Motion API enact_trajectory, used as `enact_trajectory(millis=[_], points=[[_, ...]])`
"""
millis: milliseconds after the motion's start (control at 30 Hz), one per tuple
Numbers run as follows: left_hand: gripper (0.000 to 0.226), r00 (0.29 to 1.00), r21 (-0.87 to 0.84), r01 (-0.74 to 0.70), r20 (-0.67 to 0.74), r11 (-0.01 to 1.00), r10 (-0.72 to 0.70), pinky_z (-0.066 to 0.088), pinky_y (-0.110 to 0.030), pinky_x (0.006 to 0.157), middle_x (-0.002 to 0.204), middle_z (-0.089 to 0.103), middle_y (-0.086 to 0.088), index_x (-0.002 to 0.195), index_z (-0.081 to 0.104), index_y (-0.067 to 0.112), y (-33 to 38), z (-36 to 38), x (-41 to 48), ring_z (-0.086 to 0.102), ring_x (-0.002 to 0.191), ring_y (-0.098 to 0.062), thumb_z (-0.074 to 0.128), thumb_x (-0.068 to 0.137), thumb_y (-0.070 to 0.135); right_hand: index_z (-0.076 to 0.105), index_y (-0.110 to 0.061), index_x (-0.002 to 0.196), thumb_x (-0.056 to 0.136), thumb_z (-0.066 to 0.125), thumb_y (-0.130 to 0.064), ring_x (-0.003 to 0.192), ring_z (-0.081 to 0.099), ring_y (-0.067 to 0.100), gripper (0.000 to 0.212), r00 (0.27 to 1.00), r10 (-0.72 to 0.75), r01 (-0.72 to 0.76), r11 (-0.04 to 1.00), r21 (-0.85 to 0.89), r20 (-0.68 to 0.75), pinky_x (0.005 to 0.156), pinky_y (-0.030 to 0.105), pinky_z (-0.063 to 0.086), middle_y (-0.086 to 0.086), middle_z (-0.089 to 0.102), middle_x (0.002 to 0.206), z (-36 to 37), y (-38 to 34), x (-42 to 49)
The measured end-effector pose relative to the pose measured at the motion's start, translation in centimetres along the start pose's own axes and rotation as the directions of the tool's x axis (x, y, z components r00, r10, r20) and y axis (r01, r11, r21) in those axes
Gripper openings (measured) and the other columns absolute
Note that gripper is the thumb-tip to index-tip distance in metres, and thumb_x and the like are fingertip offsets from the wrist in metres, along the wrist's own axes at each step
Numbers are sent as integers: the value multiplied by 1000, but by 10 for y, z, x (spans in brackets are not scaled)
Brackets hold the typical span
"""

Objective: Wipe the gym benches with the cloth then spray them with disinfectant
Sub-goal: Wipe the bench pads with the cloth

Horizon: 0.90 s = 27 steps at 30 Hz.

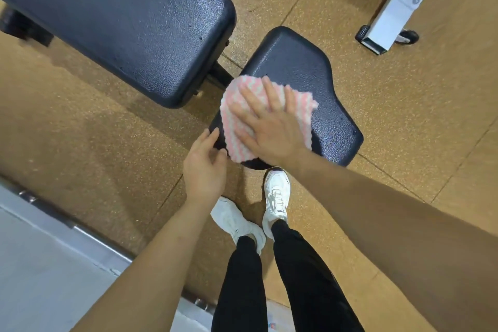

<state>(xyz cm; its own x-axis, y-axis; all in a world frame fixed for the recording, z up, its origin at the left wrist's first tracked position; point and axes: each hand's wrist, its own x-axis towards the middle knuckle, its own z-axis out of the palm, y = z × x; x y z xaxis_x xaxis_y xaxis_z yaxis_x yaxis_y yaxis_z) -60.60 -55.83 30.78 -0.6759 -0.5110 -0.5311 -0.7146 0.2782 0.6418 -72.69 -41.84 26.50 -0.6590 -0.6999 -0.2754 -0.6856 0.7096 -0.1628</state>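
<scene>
Under the spread fingers (258, 105) of the right hand (272, 129) lies a soft, nubby pink-and-white cloth (237, 127). Beyond the fingertips, the seat pad (304, 67) is dark pebbled vinyl with a slight sheen, as is the back pad (121, 16). The floor (80, 127) looks speckled, matt and grainy.

bright, even overhead light, sheen on the bench pads (129, 21), soft floor shadows, wide-angle bending at edges.
</scene>
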Motion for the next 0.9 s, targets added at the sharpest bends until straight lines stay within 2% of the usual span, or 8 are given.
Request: enact_trajectory(millis=[33, 133, 233, 400, 533, 667, 767, 900], points=[[47, 1000, -23, 13, 0, 1000, -13, 45, -29, 110, 157, 47, -1, 144, 59, 20, 0, -1, 0, 58, 120, -6, 64, 98, 11, 23, -45, 158, 102, 20, -64, 156, 2, 41, 59, 1000, 21, -21, 1000, -4, -3, 119, 69, 2, -8, 10, 171, -2, 8, 10], [47, 999, -48, 31, -3, 998, -32, 47, -37, 112, 154, 49, 2, 142, 61, 22, -1, -1, 2, 61, 123, -12, 68, 97, 13, 17, -43, 159, 100, 18, -66, 156, -2, 40, 63, 996, 95, -95, 995, -25, 2, 119, 69, 0, -5, 7, 171, -15, 34, 41], [46, 999, -58, 47, -1, 997, -47, 47, -32, 110, 152, 51, 2, 141, 62, 21, 1, -1, 3, 62, 115, -9, 68, 97, 11, 10, -42, 161, 99, 10, -67, 156, -8, 38, 67, 986, 168, -168, 986, -16, 17, 120, 67, -2, -4, 0, 171, -32, 60, 64], [45, 1000, -45, 18, 12, 999, -17, 46, -37, 113, 149, 52, 0, 140, 62, 20, -3, -1, 6, 60, 127, -15, 65, 97, 6, -2, -42, 160, 98, 3, -69, 155, -12, 39, 69, 954, 299, -299, 954, 18, 6, 119, 70, 0, -2, -8, 171, -39, 73, 77], [47, 1000, -43, 18, -2, 999, -18, 46, -43, 114, 151, 50, 1, 143, 60, 20, -5, 3, 6, 57, 132, -18, 64, 97, 7, 6, -46, 160, 98, 14, -68, 154, -8, 44, 65, 965, 261, -262, 964, 38, 14, 116, 73, -2, 1, -2, 171, -25, 49, 49], [63, 999, 35, 7, 35, 999, -8, 40, -45, 118, 164, 33, 1, 155, 43, 20, 1, 12, -6, 39, 148, -18, 66, 98, 13, 12, -47, 159, 100, 22, -68, 155, -2, 43, 63, 974, 224, -225, 973, 53, 18, 115, 75, 1, -1, 4, 171, -5, 23, -3], [75, 999, 192, 11, 46, 981, -20, 24, -39, 125, 170, 19, -3, 161, 28, 16, 12, 19, -14, 19, 156, -22, 67, 97, 21, 11, -44, 160, 101, 21, -67, 155, -6, 41, 64, 972, 231, -234, 968, 87, 37, 116, 74, 0, -3, 0, 171, 8, 10, -43], [76, 999, 342, -42, 26, 939, 36, 25, -46, 124, 171, 15, -5, 162, 28, 19, 21, 25, -14, 10, 156, -27, 67, 97, 28, 4, -36, 162, 104, 22, -63, 155, -10, 39, 67, 966, 252, -255, 966, 52, 63, 116, 72, 5, -1, -6, 171, 21, 8, -86]])
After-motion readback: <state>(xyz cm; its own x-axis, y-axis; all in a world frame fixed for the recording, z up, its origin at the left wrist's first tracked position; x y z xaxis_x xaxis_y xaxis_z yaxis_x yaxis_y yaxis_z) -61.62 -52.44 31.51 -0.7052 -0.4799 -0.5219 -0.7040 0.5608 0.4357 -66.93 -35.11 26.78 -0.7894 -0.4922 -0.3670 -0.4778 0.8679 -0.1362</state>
